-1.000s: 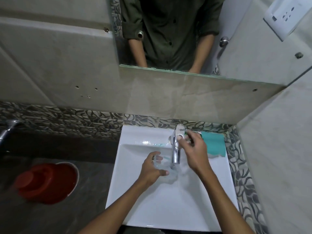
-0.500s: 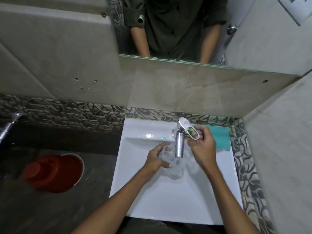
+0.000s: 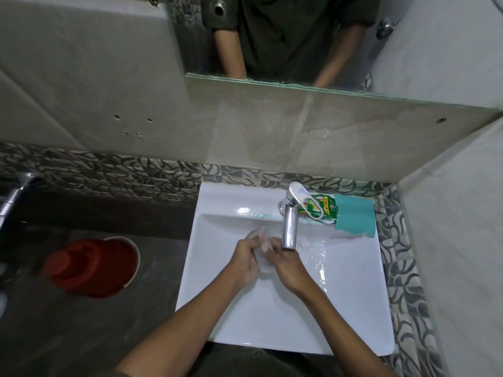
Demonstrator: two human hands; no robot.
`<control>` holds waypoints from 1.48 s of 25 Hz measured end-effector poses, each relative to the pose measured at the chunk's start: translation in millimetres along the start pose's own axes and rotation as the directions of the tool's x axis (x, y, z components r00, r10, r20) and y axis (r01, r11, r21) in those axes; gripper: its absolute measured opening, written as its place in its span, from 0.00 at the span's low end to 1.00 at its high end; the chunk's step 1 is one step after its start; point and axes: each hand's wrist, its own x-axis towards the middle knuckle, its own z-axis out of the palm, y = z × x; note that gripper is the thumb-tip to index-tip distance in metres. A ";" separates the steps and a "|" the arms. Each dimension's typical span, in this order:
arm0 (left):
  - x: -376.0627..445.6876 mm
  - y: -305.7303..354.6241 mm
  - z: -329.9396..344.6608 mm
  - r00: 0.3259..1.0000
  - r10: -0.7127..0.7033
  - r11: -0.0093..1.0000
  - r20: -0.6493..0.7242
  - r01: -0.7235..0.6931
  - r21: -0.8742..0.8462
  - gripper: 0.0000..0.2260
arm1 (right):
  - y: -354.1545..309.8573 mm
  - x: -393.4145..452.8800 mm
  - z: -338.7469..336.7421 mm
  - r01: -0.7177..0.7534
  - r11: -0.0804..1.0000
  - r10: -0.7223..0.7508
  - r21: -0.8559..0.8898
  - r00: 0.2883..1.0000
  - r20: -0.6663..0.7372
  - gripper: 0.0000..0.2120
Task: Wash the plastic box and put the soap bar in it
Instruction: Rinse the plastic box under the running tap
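Clear plastic box (image 3: pixel 263 247), nearly see-through; left hand (image 3: pixel 245 258), right hand (image 3: pixel 288 265) clasp it.

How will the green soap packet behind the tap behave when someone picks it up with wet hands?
The green soap packet looks glossy, so it is probably slippery in wet fingers. It keeps a flat block shape, so likely stiff, with a bar inside. It lies flat on the sink ledge, so it should slide, not roll.

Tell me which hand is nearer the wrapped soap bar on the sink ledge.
Right. The right hand is under the tap, below the wrapped soap bar; the left hand sits farther left in the basin.
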 end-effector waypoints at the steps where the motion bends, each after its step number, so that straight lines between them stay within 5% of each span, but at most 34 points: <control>1: -0.3 -0.9 1.9 0.997 -0.064 0.998 -0.043 0.064 -0.002 0.14 | 3.7 -3.7 -3.0 0.004 0.996 -0.002 -0.085 1.000 0.030 0.14; 6: -1.1 -13.9 20.0 0.936 -0.348 0.937 -0.051 0.350 0.022 0.20 | 1.8 6.3 -5.0 -0.215 0.975 0.210 -0.049 0.973 -0.090 0.12; 9: 9.1 0.1 19.0 0.917 -0.389 0.919 -0.088 0.393 0.026 0.21 | 4.8 -2.1 -5.8 0.000 0.984 0.001 -0.177 1.000 0.005 0.10; 12: 9.4 3.2 16.4 0.897 -0.438 0.894 -0.061 0.442 0.079 0.19 | 12.9 -11.2 -16.4 0.051 0.997 -0.054 -0.049 0.998 -0.044 0.13; 15: 10.8 -18.7 20.9 0.947 -0.304 0.914 -0.105 0.321 0.247 0.19 | 5.6 -0.6 -15.3 -0.125 0.968 0.184 0.216 0.942 -0.279 0.08; 17: 10.6 -35.6 24.0 0.975 -0.036 0.874 -0.220 0.137 0.467 0.24 | 4.8 7.5 -10.3 -0.257 0.887 0.391 0.383 0.859 -0.329 0.11; 19: 5.2 -45.8 27.2 0.950 0.259 0.657 -0.175 -0.040 0.752 0.21 | 7.5 14.4 -11.5 -0.324 0.721 0.571 0.612 0.778 -0.262 0.14; 21: -2.7 -51.3 27.0 0.912 0.409 0.204 0.046 -0.140 0.969 0.15 | 7.5 16.3 -15.4 -0.317 0.464 0.681 0.827 0.725 -0.105 0.13; 23: -4.1 -49.2 22.4 0.831 0.442 -0.158 0.338 -0.299 0.941 0.13 | 10.9 18.9 -19.7 -0.308 0.335 0.704 0.890 0.710 -0.020 0.15; 24: -2.9 -44.7 18.7 0.818 0.399 -0.194 0.415 -0.367 0.910 0.13 | 13.1 18.5 -20.5 -0.324 0.333 0.700 0.885 0.714 -0.002 0.16; 28: 2.7 -25.0 5.1 0.916 0.139 0.191 0.376 -0.398 0.897 0.20 | 13.6 10.1 -17.9 -0.363 0.364 0.576 0.858 0.811 0.099 0.10; 31: 9.1 -28.8 9.3 0.959 0.221 0.467 0.180 -0.266 0.844 0.13 | 8.6 8.7 -11.1 -0.350 0.544 0.485 0.763 0.873 0.054 0.12; 34: 14.5 -22.9 20.9 0.987 0.079 0.857 -0.141 0.005 0.515 0.17 | 8.3 2.0 1.9 -0.288 0.867 0.367 0.407 0.921 -0.132 0.10; 37: 16.5 -14.8 18.0 0.974 -0.164 0.959 -0.155 0.194 0.208 0.16 | 15.0 -5.7 3.2 -0.175 0.979 0.193 0.106 0.961 -0.197 0.08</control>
